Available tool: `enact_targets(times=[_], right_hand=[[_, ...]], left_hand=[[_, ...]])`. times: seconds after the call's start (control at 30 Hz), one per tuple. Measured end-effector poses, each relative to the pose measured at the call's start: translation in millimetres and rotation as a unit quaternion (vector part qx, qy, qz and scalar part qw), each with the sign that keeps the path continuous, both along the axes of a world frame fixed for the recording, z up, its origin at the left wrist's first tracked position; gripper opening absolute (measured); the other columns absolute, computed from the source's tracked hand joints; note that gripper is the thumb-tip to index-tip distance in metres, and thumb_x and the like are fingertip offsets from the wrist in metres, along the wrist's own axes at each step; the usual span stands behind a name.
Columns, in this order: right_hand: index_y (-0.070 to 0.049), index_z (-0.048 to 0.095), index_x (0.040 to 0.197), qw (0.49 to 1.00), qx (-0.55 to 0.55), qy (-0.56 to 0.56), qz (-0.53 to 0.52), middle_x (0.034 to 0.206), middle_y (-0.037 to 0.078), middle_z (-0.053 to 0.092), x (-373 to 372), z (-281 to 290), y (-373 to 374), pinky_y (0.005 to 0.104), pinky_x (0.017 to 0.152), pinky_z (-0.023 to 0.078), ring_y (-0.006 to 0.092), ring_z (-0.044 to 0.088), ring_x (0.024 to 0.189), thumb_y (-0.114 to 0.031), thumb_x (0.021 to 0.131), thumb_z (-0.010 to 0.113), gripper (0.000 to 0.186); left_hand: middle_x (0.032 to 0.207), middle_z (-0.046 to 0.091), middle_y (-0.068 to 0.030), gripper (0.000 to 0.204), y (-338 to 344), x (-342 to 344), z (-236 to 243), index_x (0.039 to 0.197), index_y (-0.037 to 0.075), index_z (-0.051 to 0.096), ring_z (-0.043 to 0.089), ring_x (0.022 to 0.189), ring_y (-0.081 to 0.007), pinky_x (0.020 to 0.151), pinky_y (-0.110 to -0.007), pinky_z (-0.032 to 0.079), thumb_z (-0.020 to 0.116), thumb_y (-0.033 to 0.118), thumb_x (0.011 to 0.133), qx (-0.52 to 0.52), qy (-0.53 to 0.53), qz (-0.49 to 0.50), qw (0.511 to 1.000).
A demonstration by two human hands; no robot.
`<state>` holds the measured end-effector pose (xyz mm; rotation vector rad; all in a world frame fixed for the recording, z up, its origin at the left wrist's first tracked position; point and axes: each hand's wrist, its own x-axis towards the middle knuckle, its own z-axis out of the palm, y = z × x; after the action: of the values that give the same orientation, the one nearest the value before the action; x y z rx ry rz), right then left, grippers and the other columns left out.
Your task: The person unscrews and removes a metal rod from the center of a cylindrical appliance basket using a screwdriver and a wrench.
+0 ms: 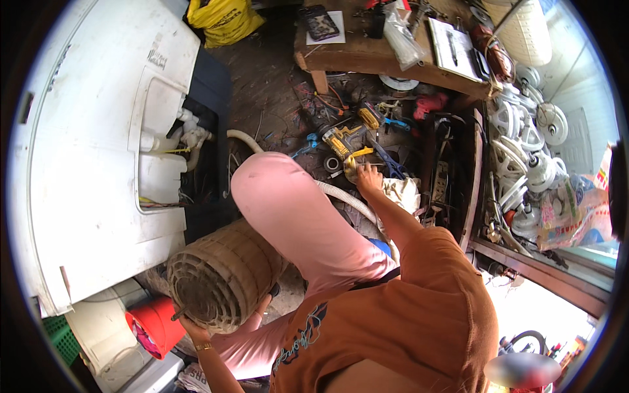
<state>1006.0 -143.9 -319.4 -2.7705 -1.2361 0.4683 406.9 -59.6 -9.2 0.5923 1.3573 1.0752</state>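
Observation:
A dirty brown ribbed tub (226, 272) lies tilted on its side by my left leg, its round slotted end facing the lower left and a short metal shaft (178, 315) poking out. My left hand (195, 332) is closed on the lower edge of that end, its fingers partly hidden. My right hand (370, 180) reaches down to the floor with fingers apart, by a yellow piece (352, 167) and a crumpled cream cloth (401, 194). Just beyond it lie a yellow and black cordless drill (344, 139) and blue-handled pliers (391, 162).
A white washing machine body (98, 144) with exposed hoses stands left. A low wooden bench (357, 60) holds tools and a notebook. White pulleys (540, 170) pile up at right. A ribbed hose (347, 196) runs across the floor. A red bucket (157, 327) stands lower left.

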Motion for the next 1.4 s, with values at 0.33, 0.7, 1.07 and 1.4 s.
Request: enact_targets(times=[0.33, 0.7, 1.07, 1.4], right_hand=[[-0.01, 0.068, 0.118, 0.839, -0.396, 0.19, 0.32, 0.117, 0.01, 0.069, 12, -7, -34, 0.0435, 0.081, 0.054, 0.0301, 0.066, 0.108, -0.016, 0.082, 0.064, 0.037], [-0.012, 0.042, 0.141, 0.921, 0.011, 0.164, 0.354, 0.146, 0.018, 0.042, -60, -11, 76, 0.0453, 0.09, 0.052, 0.0358, 0.057, 0.119, -0.03, 0.089, 0.056, 0.056], [-0.014, 0.055, 0.125, 0.959, -0.028, 0.166, 0.229, 0.125, 0.01, 0.053, -22, -5, -10, 0.048, 0.087, 0.047, 0.0331, 0.053, 0.113, -0.03, 0.087, 0.058, 0.042], [-0.013, 0.067, 0.104, 0.987, 0.057, 0.08, 0.128, 0.108, 0.005, 0.062, -9, 26, -81, 0.0488, 0.089, 0.041, 0.0282, 0.056, 0.106, -0.025, 0.086, 0.058, 0.023]], left_hand=[[0.146, 0.047, -0.0105, 0.053, 13, -6, -5, 0.147, 0.009, 0.039, 0.046, 0.132, -0.0263, 0.112, -0.04, 0.036, 0.043, 0.035, 0.1, 0.088, 0.094, -0.076, 0.989], [0.149, 0.042, -0.0115, 0.05, -4, 48, 27, 0.148, 0.01, 0.037, 0.041, 0.136, -0.029, 0.114, -0.043, 0.033, 0.047, 0.026, 0.101, 0.108, 0.137, -0.047, 0.984], [0.141, 0.05, -0.014, 0.039, 70, 141, 46, 0.139, 0.001, 0.049, 0.049, 0.128, -0.0224, 0.108, -0.034, 0.038, 0.047, 0.01, 0.101, 0.205, 0.24, -0.068, 0.946], [0.129, 0.058, -0.01, 0.026, 140, 166, 45, 0.119, -0.001, 0.063, 0.053, 0.116, -0.0169, 0.103, -0.031, 0.04, 0.049, 0.013, 0.101, 0.241, 0.285, -0.226, 0.9]])
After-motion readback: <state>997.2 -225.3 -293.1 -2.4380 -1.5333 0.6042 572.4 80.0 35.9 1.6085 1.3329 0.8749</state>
